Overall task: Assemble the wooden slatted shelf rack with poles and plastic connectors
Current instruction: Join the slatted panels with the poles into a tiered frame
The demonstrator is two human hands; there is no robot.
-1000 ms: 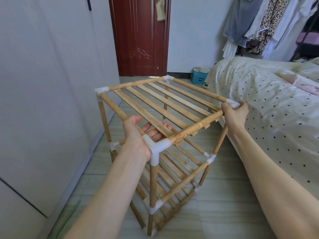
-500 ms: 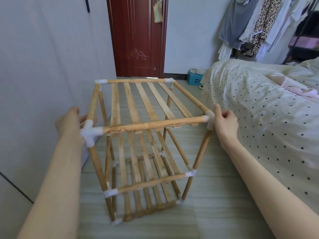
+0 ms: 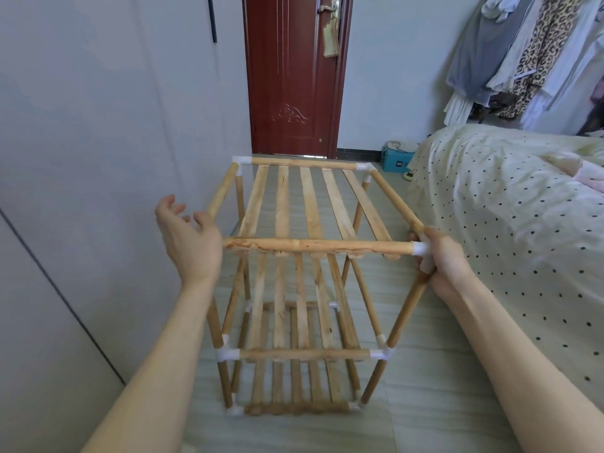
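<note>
Rack upright on the floor, my right hand holding one top corner.

My right hand [image 3: 446, 261] gripped the near-right connector [image 3: 421, 249] of the shelf rack [image 3: 304, 246]; my left hand [image 3: 189, 240], fingers spread and holding nothing, sat just beside the near-left corner (front pole running left-right between them). Three slatted tiers looked complete.

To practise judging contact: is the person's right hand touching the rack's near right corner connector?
Touching. The head view shows the right hand wrapped round the white connector.
</note>
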